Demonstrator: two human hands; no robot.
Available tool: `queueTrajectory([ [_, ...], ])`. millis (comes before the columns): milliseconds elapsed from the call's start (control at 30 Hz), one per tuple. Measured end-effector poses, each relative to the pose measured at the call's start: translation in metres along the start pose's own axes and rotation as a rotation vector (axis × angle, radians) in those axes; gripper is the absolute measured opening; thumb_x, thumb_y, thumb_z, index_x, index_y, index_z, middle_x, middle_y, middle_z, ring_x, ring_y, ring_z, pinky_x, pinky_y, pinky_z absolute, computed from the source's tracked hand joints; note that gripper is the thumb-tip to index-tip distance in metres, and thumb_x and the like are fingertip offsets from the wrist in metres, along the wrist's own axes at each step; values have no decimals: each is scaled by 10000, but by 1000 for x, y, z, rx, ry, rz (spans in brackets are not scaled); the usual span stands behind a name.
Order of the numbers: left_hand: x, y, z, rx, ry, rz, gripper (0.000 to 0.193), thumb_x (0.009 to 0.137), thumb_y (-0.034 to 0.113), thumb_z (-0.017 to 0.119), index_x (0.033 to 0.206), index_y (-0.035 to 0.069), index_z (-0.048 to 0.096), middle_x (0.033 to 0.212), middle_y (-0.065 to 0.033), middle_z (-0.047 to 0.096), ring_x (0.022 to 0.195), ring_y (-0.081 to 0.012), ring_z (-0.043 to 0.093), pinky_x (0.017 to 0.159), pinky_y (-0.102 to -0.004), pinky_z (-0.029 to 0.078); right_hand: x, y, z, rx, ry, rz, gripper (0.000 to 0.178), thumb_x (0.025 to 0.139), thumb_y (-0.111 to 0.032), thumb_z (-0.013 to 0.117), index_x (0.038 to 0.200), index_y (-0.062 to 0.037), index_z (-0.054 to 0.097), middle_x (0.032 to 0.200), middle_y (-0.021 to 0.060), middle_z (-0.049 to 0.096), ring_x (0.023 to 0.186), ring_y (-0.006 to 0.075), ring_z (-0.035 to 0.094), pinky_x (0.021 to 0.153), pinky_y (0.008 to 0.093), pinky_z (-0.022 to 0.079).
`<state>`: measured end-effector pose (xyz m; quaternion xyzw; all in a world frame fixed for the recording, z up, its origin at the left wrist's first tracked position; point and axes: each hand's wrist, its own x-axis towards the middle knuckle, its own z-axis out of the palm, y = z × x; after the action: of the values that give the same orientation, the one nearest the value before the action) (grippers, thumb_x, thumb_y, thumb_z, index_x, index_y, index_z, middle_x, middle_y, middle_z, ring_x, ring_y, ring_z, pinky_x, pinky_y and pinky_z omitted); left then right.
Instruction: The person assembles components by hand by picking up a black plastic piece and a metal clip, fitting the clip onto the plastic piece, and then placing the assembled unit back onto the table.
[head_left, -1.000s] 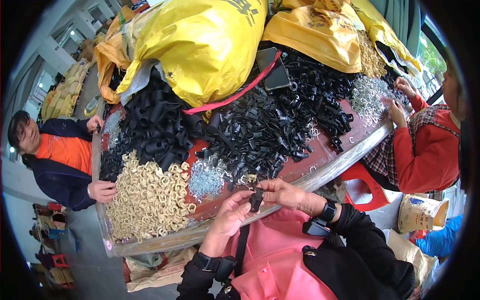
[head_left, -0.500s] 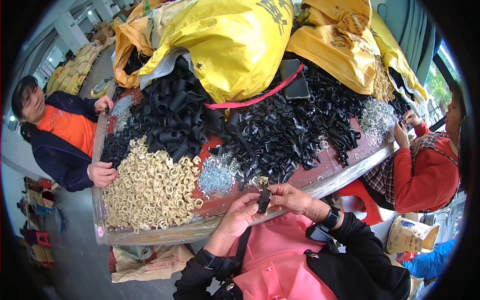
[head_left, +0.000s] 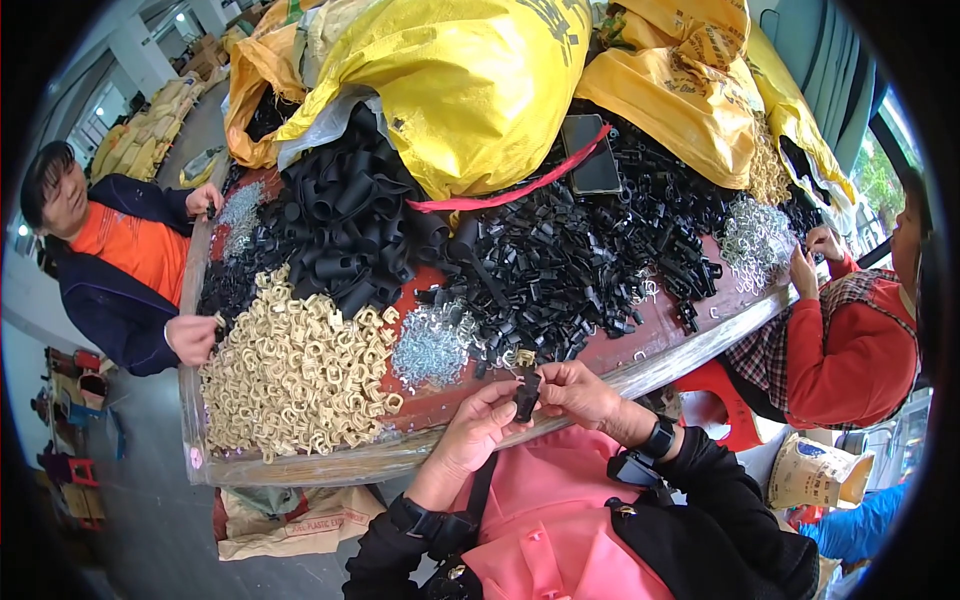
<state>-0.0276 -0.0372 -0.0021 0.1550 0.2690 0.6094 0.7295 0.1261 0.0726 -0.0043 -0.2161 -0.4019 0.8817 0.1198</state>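
In front of my body, at the table's near edge, my left hand pinches a black plastic part from the left. Around its other side close the fingers of my right hand. A beige ring-shaped piece shows at the top of the black part; whether the two are joined I cannot tell. Just beyond my hands lie a heap of small silvery metal pieces and a large heap of black plastic parts. A big pile of beige ring-shaped pieces spreads to the left of my hands.
Wide black tube-like pieces are heaped beneath a yellow sack. A phone and a pink strip rest on the black parts. Co-workers work at the left and right sides. Wooden edging borders the table.
In my hands the black part has turned more upright, and more of it shows. The left co-worker's lower hand has lifted off the beige pile, a small beige piece at its fingertips.
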Motion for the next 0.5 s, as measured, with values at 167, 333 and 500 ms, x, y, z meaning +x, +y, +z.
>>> queueTrajectory([
  [167, 1, 0, -1, 22, 11, -29, 310, 831, 108, 531, 1118, 17, 460, 1003, -153, 563, 813, -199, 590, 725, -279, 490, -1, 3, -2, -41, 5, -10, 126, 840, -155, 551, 792, -38, 540, 719, 5, 563, 528, 37, 415, 468, 163, 336],
  [333, 2, -1, 0, 44, 15, -32, 306, 828, 113, 537, 1111, 18, 467, 997, -151, 568, 816, -200, 592, 722, -278, 490, -2, 4, -1, 27, 38, 17, 117, 837, -154, 555, 796, -45, 541, 713, 0, 560, 526, 35, 409, 465, 164, 332],
  [500, 3, -1, 1, 59, 23, -53, 290, 833, 113, 530, 1099, 14, 471, 1001, -150, 568, 827, -209, 594, 725, -285, 491, -2, 9, -5, -6, 92, -6, 117, 837, -152, 557, 802, -43, 532, 707, -10, 550, 523, 31, 400, 470, 167, 338],
])
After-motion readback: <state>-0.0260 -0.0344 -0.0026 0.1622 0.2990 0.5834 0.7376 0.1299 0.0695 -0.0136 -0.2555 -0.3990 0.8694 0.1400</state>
